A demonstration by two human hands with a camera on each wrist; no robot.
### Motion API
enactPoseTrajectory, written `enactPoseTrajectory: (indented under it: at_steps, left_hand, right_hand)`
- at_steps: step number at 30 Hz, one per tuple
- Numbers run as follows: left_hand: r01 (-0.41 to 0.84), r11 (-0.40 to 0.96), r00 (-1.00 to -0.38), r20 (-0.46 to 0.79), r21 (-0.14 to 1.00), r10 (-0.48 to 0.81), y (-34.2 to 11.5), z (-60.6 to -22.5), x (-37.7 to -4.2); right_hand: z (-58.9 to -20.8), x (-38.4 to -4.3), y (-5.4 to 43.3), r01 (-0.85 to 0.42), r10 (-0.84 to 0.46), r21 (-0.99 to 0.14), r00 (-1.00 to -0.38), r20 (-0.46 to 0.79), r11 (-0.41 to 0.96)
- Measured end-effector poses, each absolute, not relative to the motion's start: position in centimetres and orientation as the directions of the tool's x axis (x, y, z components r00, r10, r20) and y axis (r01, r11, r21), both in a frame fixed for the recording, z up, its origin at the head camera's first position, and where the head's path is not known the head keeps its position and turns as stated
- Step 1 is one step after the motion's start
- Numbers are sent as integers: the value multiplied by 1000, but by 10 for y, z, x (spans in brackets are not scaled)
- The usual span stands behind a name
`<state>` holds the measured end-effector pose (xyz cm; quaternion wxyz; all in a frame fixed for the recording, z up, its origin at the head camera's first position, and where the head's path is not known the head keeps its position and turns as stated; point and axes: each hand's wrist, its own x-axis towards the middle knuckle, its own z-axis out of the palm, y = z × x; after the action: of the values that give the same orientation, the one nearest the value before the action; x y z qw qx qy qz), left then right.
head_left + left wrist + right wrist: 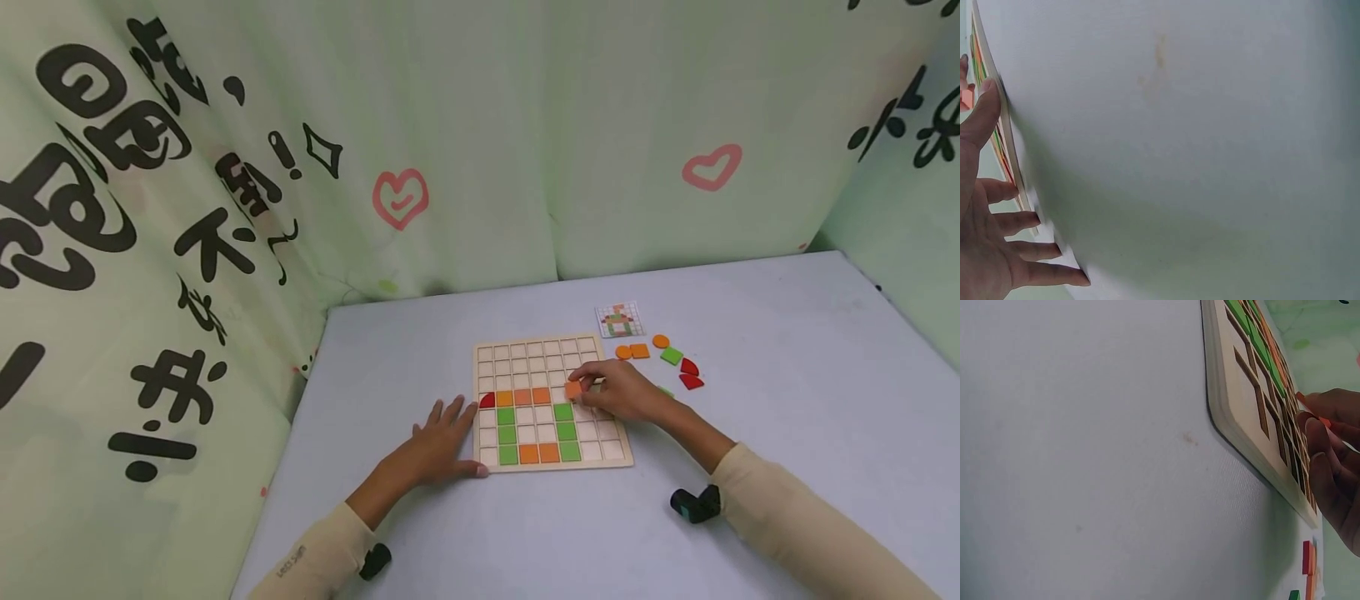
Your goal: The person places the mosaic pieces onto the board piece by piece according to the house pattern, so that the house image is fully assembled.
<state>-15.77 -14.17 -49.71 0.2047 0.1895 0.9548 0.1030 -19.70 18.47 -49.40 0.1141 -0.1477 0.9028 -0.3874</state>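
Observation:
A wooden grid board (555,472) lies flat on the table, with green, orange and red tiles set in some of its squares. My right hand (618,390) pinches an orange square tile (573,390) just over the board, right of the row of orange tiles (532,396). In the right wrist view the tile (1325,422) shows edge-on between thumb and fingers. My left hand (438,446) has its fingers spread along the board's left edge, thumb at the lower left corner. A red quarter-round tile (487,401) sits in the leftmost column near those fingertips.
A printed pattern card (620,319) lies behind the board. Loose tiles are scattered to its right: an orange circle (661,341), a green tile (671,356), a red piece (691,382) and others. A patterned curtain (480,167) hangs behind the table (787,350).

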Motion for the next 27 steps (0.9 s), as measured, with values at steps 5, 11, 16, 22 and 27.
enactPoseTrajectory:
  at_steps: [5,11,16,22,27]
  left_hand:
    - [314,908,-846,-352,279,401,-141,-497,-160]
    - [306,910,-848,-354,281,394,-140,-498,-159]
    - [308,910,-848,-352,278,395,-141,-498,-158]
    - [314,908,-848,-350,276,399,-142,-497,-158]
    - [314,908,-848,-348,277,399,-142,-496,-158]
  right_hand:
    - [-494,-199,182,-167,-336,-717,-937,-98,677]
    - [-495,-201,182,-164,-340,-725,-935,-103,670]
    - [-494,-204,183,-150,-358,-749,-926,-122,645]
    - [-496,-205,182,-141,-355,-761,-926,-124,633]
    - [-498,-204,177,-126,-365,-784,-921,-135,608]
